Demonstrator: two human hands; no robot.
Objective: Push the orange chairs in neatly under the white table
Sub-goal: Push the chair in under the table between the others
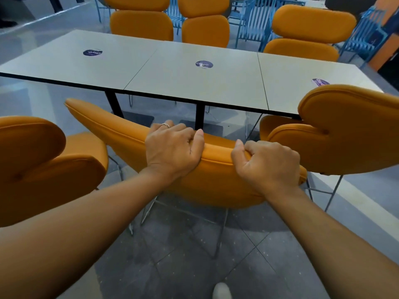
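Two bare forearms are reaching forward from the bottom of the view. The left hand [172,147] and right hand [269,165] are both gripping the top rim of the upholstered orange middle chair [121,130], fingers curling over its far side and thumbs lying along the rim. The long white table [172,83], made of three panels with a black edge and black legs, is standing just beyond it. The middle chair is sitting at the table's near side with its back slanting across the view; its seat is hidden, so it is probably only partly under the top. It is standing between the orange left chair [32,165] and the orange right chair [349,130], whose back is overlapping the table's edge. Three orange far chairs [141,22] are lining the opposite side, with blue slatted metal chairs [257,22] behind them. Round dark stickers [204,64] are lying on the panels. A silver ring [165,125] is showing on the left hand, and a pale shoe tip [221,291] is resting on the grey tiled floor [194,266].
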